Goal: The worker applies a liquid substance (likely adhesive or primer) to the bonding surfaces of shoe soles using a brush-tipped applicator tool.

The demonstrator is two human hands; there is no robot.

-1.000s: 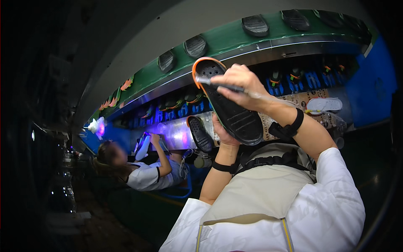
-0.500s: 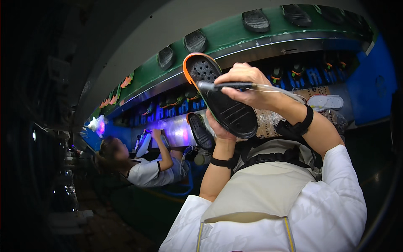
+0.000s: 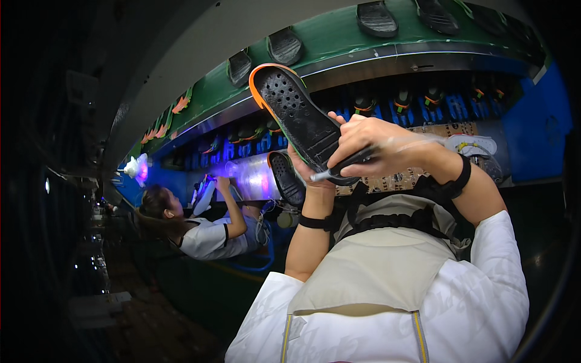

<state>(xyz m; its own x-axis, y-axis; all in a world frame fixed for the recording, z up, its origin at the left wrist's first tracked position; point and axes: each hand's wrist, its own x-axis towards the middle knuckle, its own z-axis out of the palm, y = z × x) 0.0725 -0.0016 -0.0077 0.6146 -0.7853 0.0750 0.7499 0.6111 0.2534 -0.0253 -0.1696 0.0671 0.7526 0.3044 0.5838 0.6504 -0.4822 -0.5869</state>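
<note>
My left hand (image 3: 319,191) grips a black shoe sole (image 3: 305,128) from beneath near its lower end. The sole is tilted, with its inner face up. An orange edge curves around its holed upper end. My right hand (image 3: 382,142) is closed on a dark-handled brush (image 3: 356,160) with a pale tip and a thin tube trailing toward my wrist. The brush tip lies over the sole's lower end, close to my left hand. Another black sole (image 3: 287,180) with an orange edge rests on the bench to the left.
Beyond the bench runs a green conveyor belt (image 3: 339,43) carrying several black soles. Several shoe parts (image 3: 402,104) stand on a shelf below it. A white sole (image 3: 474,145) lies at right. A co-worker (image 3: 209,233) sits at left near a glowing purple-white lamp (image 3: 138,169).
My right hand has brought the brush from the sole's middle down to its lower end. The held sole has shifted slightly left and up. Soles on the belt have moved a little.
</note>
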